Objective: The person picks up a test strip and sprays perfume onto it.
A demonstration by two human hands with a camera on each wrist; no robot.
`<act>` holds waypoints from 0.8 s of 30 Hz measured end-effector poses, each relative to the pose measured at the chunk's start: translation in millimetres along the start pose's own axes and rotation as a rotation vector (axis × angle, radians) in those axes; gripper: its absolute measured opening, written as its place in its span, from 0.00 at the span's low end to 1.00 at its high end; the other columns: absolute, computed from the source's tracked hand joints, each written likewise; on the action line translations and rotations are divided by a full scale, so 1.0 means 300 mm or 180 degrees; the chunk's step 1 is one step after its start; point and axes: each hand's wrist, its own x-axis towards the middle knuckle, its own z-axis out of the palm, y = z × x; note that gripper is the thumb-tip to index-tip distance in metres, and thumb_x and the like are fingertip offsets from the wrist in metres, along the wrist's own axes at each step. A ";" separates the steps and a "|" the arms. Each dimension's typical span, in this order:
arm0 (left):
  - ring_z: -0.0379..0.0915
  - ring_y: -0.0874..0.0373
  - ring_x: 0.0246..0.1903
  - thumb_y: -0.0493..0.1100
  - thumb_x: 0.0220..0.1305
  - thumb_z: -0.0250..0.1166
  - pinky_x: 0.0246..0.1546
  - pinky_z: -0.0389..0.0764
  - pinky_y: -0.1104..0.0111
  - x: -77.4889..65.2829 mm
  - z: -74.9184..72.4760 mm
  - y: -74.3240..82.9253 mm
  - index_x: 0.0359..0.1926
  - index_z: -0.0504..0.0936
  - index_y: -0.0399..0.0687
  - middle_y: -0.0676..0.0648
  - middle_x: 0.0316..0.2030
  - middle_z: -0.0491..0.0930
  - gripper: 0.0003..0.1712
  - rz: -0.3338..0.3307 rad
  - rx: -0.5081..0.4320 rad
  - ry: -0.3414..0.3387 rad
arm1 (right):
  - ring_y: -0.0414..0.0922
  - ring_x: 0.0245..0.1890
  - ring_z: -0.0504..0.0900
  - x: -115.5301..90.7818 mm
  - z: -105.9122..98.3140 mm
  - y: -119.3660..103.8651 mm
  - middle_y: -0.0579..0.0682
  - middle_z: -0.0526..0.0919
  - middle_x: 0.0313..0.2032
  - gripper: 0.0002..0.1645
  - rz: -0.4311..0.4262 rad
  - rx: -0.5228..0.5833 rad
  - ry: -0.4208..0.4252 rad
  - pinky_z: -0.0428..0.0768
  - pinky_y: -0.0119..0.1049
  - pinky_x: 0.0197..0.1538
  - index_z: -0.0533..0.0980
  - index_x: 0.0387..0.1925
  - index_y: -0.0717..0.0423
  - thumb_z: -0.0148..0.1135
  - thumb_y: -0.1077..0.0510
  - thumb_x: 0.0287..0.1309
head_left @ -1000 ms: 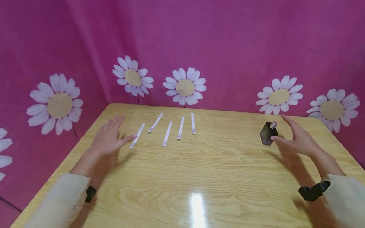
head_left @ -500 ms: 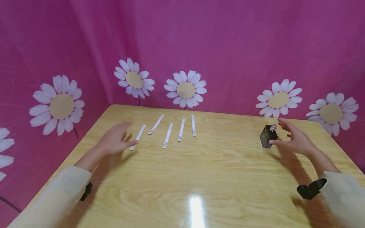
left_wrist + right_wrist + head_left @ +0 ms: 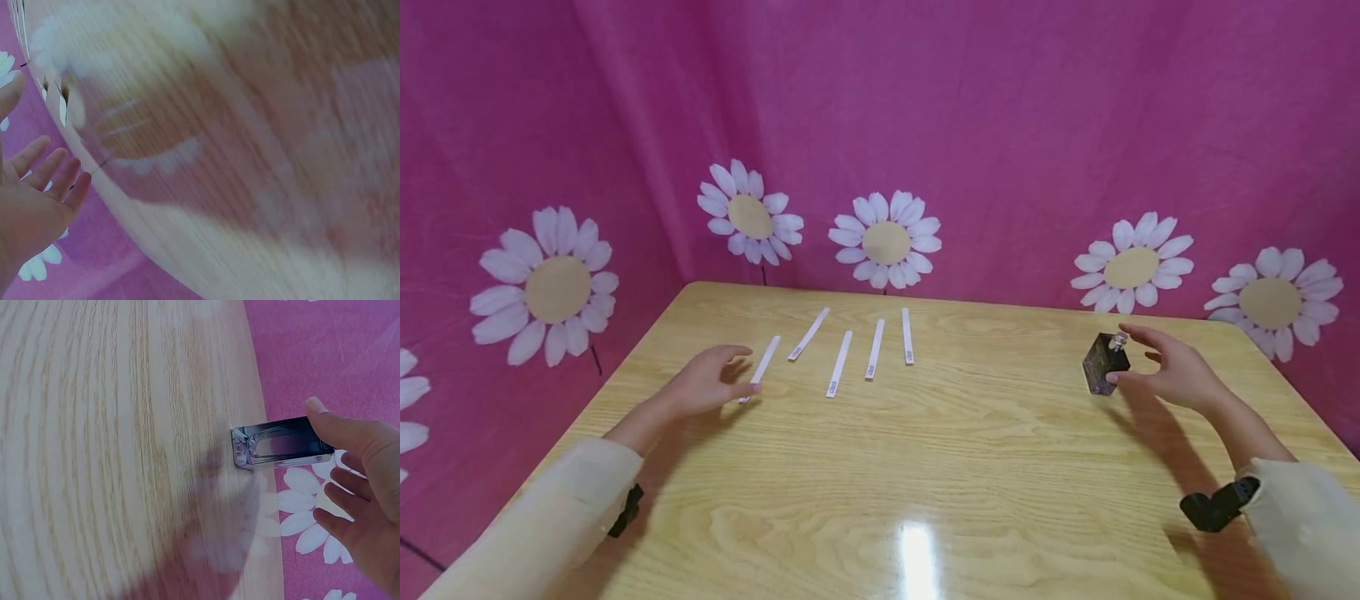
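A dark glass perfume bottle (image 3: 1105, 363) with a silvery neck stands upright at the right of the table. Beside it, my right hand (image 3: 1177, 372) has its thumb overlapping the bottle's lower side and its other fingers behind the neck. In the right wrist view, the bottle (image 3: 281, 444) lies near the thumb, with the other fingers (image 3: 340, 494) spread loosely apart. Over at the left, my left hand (image 3: 700, 385) hovers with bent fingers, its thumb overlapping the near end of the leftmost white paper strip (image 3: 766, 360). The left wrist view shows that hand (image 3: 37, 206) with fingers spread and nothing held.
Several more white strips, including a middle one (image 3: 840, 364) and a rightmost one (image 3: 907, 336), lie spaced apart on the wooden table (image 3: 985, 475). Behind the table hangs a magenta cloth (image 3: 1000, 150) with white daisies. Black wrist cameras sit at both sleeves.
My left hand has come down toward the leftmost strip, its fingers bending more. My right hand has shifted slightly left, its fingers closer around the bottle. The bottle and strips stay put.
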 end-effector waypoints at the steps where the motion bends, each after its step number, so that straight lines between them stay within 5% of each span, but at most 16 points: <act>1: 0.65 0.32 0.62 0.51 0.58 0.67 0.64 0.67 0.43 0.002 0.003 -0.002 0.63 0.68 0.31 0.28 0.61 0.69 0.39 -0.0014 -0.0040 -0.0001 | 0.73 0.60 0.64 0.001 0.001 0.001 0.74 0.67 0.62 0.49 0.0007 0.0003 0.0004 0.67 0.64 0.56 0.60 0.66 0.71 0.74 0.59 0.47; 4: 0.69 0.34 0.58 0.50 0.56 0.70 0.61 0.71 0.45 0.007 0.009 -0.008 0.61 0.69 0.30 0.28 0.59 0.72 0.39 -0.0013 -0.0111 0.0020 | 0.68 0.60 0.67 0.003 0.004 0.007 0.73 0.69 0.61 0.47 0.0036 0.0053 0.0025 0.74 0.47 0.61 0.62 0.65 0.69 0.74 0.58 0.47; 7: 0.71 0.35 0.56 0.49 0.54 0.72 0.59 0.73 0.46 0.009 0.010 -0.013 0.60 0.71 0.29 0.29 0.57 0.73 0.39 0.0007 -0.0115 0.0018 | 0.39 0.58 0.75 0.005 0.007 0.017 0.64 0.74 0.59 0.45 0.0064 0.0192 0.0031 0.75 0.18 0.55 0.64 0.64 0.69 0.74 0.57 0.48; 9: 0.72 0.36 0.55 0.48 0.53 0.72 0.58 0.73 0.47 0.010 0.011 -0.016 0.59 0.71 0.30 0.29 0.56 0.74 0.38 0.0009 -0.0116 0.0024 | 0.20 0.49 0.71 0.008 0.009 0.026 0.47 0.77 0.54 0.44 0.0090 0.0318 0.0021 0.68 0.06 0.47 0.65 0.64 0.68 0.74 0.57 0.48; 11: 0.72 0.36 0.55 0.47 0.52 0.73 0.58 0.74 0.47 0.011 0.012 -0.021 0.58 0.72 0.30 0.30 0.56 0.75 0.38 0.0008 -0.0137 0.0037 | 0.09 0.44 0.62 0.011 0.010 0.035 0.30 0.74 0.49 0.43 0.0116 0.0453 -0.0022 0.69 0.07 0.46 0.64 0.64 0.69 0.73 0.57 0.49; 14: 0.73 0.37 0.53 0.46 0.49 0.75 0.57 0.74 0.47 0.015 0.014 -0.025 0.57 0.74 0.30 0.30 0.53 0.76 0.37 0.0038 -0.0184 0.0067 | 0.09 0.43 0.64 0.016 0.009 0.048 0.16 0.66 0.44 0.44 0.0211 0.0624 -0.0109 0.72 0.09 0.44 0.63 0.65 0.69 0.72 0.58 0.51; 24: 0.74 0.39 0.49 0.42 0.48 0.75 0.53 0.76 0.49 0.028 0.029 -0.046 0.54 0.76 0.30 0.31 0.48 0.78 0.33 0.0041 -0.0196 0.0041 | 0.12 0.45 0.68 0.021 0.011 0.092 0.15 0.69 0.45 0.40 0.0265 0.0980 -0.0320 0.73 0.11 0.44 0.62 0.68 0.57 0.67 0.62 0.55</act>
